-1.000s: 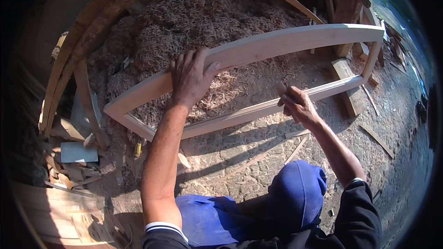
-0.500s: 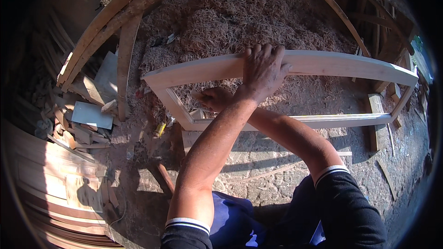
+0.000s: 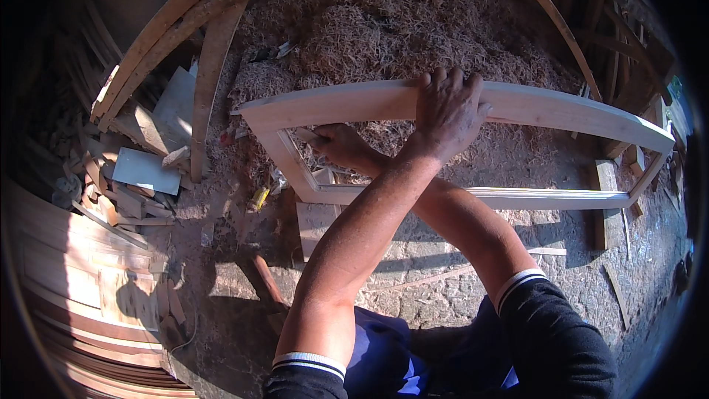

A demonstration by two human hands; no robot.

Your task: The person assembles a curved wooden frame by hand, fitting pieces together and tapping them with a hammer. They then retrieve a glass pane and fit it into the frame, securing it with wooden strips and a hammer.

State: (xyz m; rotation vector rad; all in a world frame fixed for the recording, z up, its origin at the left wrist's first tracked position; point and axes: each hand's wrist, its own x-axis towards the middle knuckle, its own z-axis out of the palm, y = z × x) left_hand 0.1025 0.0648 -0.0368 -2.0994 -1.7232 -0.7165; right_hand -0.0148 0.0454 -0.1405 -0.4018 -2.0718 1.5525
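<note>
A pale wooden frame point(image 3: 336, 107) with a curved upper rail and an opening in the middle stands tilted in front of me. My left hand point(image 3: 448, 112) grips that upper rail, fingers wrapped over its far edge. Crossing beneath my left forearm, my right arm reaches left to the opening. There my right hand point(image 3: 343, 146) is closed on a small flat light piece point(image 3: 306, 135), close to the frame's left inner edge. Its exact kind is too small to tell, and the fingers are partly in shadow.
Behind the frame rises a heap of wood shavings point(image 3: 413, 26), with curved timbers point(image 3: 210, 11) around it. Wood offcuts point(image 3: 133, 210) and a white board point(image 3: 146, 171) lie at left, above stacked panelled doors point(image 3: 81, 281). A wooden block point(image 3: 607, 207) stands under the frame's right end.
My right hand has moved left and up with the small piece, toward the frame's left inner corner. My left hand has shifted slightly right along the upper rail.
</note>
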